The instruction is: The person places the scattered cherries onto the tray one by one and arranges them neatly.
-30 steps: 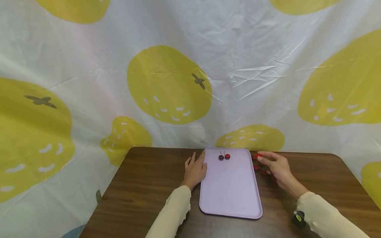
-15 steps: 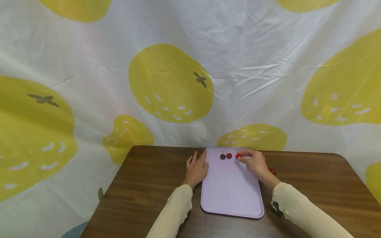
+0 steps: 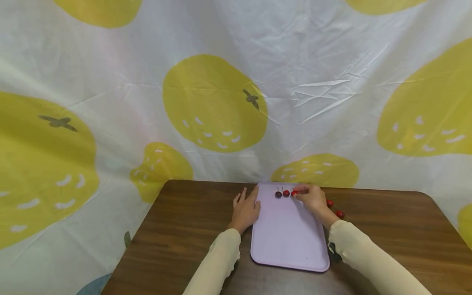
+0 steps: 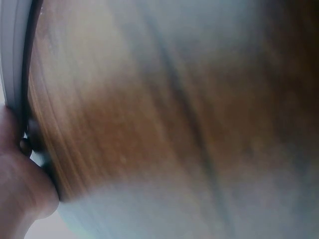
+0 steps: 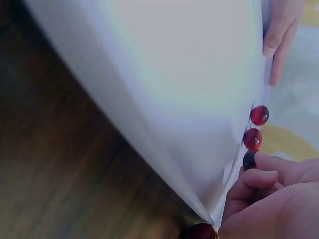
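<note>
Moved from table to tray, right hand pinches third cherry; left hand rests flat.

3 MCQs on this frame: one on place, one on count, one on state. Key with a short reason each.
1. Where is the row of cherries on the tray?
A. far end
B. near end
C. middle

2. How many cherries are on the tray?
A. one
B. three
C. six

3. What is the right hand doing?
A. lying flat on the table
B. pinching a cherry
C. lifting the tray

Key: 1 A, the cherries on the tray line its far end. 2 B, three in a row. 3 B, right hand's fingertips pinch the rightmost cherry; left hand rests against the tray's edge.
</note>
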A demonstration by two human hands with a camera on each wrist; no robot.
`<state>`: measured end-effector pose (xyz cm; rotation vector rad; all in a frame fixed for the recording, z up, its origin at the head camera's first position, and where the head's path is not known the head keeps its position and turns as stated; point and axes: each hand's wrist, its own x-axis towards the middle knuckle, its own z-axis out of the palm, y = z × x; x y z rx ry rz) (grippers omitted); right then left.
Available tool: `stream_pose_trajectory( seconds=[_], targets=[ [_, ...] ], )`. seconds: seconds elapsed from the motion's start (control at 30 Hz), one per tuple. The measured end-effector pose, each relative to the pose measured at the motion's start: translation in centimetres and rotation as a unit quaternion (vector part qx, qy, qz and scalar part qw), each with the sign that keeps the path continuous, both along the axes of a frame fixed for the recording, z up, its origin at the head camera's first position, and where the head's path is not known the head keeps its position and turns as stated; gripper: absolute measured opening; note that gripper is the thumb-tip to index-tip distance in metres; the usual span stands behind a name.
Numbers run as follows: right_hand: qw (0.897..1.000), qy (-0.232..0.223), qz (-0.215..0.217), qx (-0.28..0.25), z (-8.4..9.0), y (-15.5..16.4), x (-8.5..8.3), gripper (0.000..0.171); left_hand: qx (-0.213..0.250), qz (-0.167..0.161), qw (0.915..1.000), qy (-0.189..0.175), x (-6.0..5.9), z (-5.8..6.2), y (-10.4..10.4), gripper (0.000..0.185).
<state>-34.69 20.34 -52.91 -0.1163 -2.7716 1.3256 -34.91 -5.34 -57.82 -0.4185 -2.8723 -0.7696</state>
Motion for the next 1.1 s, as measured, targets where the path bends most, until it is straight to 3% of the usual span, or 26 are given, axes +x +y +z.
stream_pose_trajectory(
  seconds=[0.13, 0.47, 0.8, 1.1],
  targets=[
    [1.000, -0.004, -0.003, 0.008, -0.2, -0.2, -0.4, 0.026, -0.002, 0.000, 1.0000, -0.007, 0.1, 0.3, 0.0, 0.059],
    [1.000, 0.001, -0.005, 0.024, -0.5, -0.7, -0.8, 0.026, -0.023, 0.003, 0.9997, 0.003, -0.6, -1.1, -0.2, 0.060],
    [1.000, -0.013, -0.002, -0.009, -0.6, -0.3, -1.1, 0.026, -0.017, 0.001, 0.9998, 0.007, -0.6, -1.0, -0.1, 0.059],
    [0.999, -0.006, 0.005, -0.033, 0.3, 0.0, -0.4, 0.031, -0.014, 0.003, 0.9998, 0.013, -0.5, -0.8, -0.2, 0.060]
  ],
)
